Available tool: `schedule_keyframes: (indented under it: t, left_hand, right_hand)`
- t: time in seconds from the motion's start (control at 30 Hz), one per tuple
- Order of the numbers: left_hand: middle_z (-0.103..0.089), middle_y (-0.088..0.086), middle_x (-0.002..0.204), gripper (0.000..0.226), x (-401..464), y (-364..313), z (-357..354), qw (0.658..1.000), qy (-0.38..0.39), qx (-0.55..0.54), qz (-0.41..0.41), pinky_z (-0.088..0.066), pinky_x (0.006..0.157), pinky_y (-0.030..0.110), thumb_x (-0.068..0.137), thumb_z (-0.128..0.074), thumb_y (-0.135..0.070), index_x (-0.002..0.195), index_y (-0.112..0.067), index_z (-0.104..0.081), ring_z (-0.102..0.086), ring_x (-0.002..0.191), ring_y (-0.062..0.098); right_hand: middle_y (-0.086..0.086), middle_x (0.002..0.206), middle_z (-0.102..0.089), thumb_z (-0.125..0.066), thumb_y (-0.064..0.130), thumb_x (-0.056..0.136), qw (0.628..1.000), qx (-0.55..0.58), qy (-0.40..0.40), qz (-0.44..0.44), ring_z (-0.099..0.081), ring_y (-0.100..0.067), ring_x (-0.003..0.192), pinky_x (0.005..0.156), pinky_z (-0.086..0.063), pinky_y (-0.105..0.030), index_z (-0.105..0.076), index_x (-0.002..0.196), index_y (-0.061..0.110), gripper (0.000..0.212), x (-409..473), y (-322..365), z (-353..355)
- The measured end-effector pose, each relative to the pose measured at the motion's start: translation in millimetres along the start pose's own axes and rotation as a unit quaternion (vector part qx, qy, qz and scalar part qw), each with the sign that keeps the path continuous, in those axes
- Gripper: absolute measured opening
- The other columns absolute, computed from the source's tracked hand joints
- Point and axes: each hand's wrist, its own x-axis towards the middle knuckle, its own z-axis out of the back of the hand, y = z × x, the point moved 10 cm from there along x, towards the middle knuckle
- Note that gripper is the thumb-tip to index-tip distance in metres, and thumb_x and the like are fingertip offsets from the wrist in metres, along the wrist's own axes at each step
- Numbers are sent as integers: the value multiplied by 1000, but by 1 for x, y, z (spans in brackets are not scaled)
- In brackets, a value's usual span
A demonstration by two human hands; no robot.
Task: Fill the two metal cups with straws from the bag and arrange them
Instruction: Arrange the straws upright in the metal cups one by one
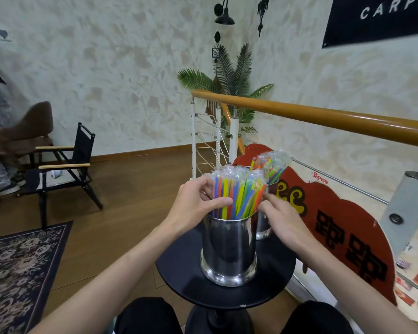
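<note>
A shiny metal cup stands near the middle of a small round black table. It is packed with wrapped straws in several colours. My left hand curls round the left side of this bundle, thumb across the front. My right hand touches the bundle's right side with its fingertips. Behind it stands the second metal cup, mostly hidden by my right hand, holding its own straws. No bag is in view.
A red shaped sign leans behind the table, under a wooden handrail. A folding chair and a brown chair stand at the left. A patterned rug lies on the wooden floor. My knees sit below the table.
</note>
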Motion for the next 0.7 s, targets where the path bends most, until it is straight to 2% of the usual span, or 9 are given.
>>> schedule_keyframes:
  t: [0.07, 0.1, 0.13, 0.2, 0.27, 0.33, 0.47, 0.6, 0.7]
  left_hand:
    - [-74, -3, 85, 32, 2, -3, 3, 1000, -7, -4, -3, -57, 64, 21, 74, -84, -37, 93, -19, -67, -71, 74, 8]
    - [-74, -3, 85, 35, 4, -4, 5, 1000, -13, -6, -5, -58, 64, 23, 72, -84, -40, 92, -18, -65, -71, 74, 10]
    - [-74, -3, 84, 39, 6, -7, 7, 1000, -20, -8, -7, -59, 64, 26, 71, -83, -43, 91, -16, -63, -71, 73, 12]
    - [-74, -2, 83, 43, 13, -13, 9, 999, -30, -2, -14, -60, 66, 31, 70, -80, -49, 86, -13, -62, -71, 74, 16]
    - [-73, -4, 78, 36, 21, -17, 10, 999, -37, 2, -20, -57, 64, 29, 76, -79, -46, 80, -13, -64, -69, 72, 13]
    - [-69, -8, 69, 27, 26, -19, 11, 999, -41, -4, -24, -48, 61, 20, 82, -78, -37, 75, -14, -67, -61, 64, 4]
    - [-73, -3, 75, 26, 27, -11, 7, 1000, -21, -1, -15, -50, 66, 25, 85, -75, -41, 80, -15, -76, -65, 69, 10]
    - [-75, 0, 79, 20, 23, -1, 7, 1000, -9, -15, 5, -55, 72, 36, 88, -75, -36, 83, -16, -78, -68, 74, 16]
    - [-74, -2, 78, 18, 20, -1, 5, 1000, 9, -14, -1, -53, 67, 28, 92, -72, -33, 83, -18, -77, -65, 70, 12]
  right_hand:
    - [7, 125, -64, -52, 17, 100, 993, 31, -108, 44, -57, -4, 105, 87, -42, -21, -59, 137, 18, 38, -4, 12, 33]
    - [7, 128, -63, -55, 15, 99, 981, 59, -168, 81, -59, 0, 104, 86, -44, -17, -59, 136, 18, 37, -12, 24, 52]
    - [8, 123, -65, -58, 14, 98, 964, 85, -214, 131, -61, 1, 100, 82, -48, -16, -62, 129, 20, 32, -22, 40, 67]
    - [7, 105, -67, -64, 9, 95, 936, 87, -237, 245, -63, -5, 88, 71, -51, -15, -66, 111, 19, 19, -39, 77, 77]
    - [5, 92, -66, -69, 6, 91, 923, 26, -189, 335, -61, -10, 80, 64, -48, -14, -67, 98, 15, 12, -48, 111, 62]
    - [10, 87, -65, -73, 11, 90, 918, -52, -110, 378, -60, -9, 78, 65, -46, -13, -69, 94, 16, 8, -45, 123, 33]
    - [17, 89, -66, -72, 36, 92, 926, -175, 11, 335, -60, -3, 79, 74, -50, -23, -71, 98, 23, 15, -19, 94, -10]
    - [16, 91, -65, -68, 42, 94, 920, -247, 15, 304, -55, 0, 77, 75, -46, -22, -71, 100, 26, 18, -5, 73, -13]
    - [11, 91, -65, -68, 36, 95, 908, -283, -1, 310, -53, -4, 81, 78, -48, -27, -72, 101, 23, 15, -1, 71, -13]
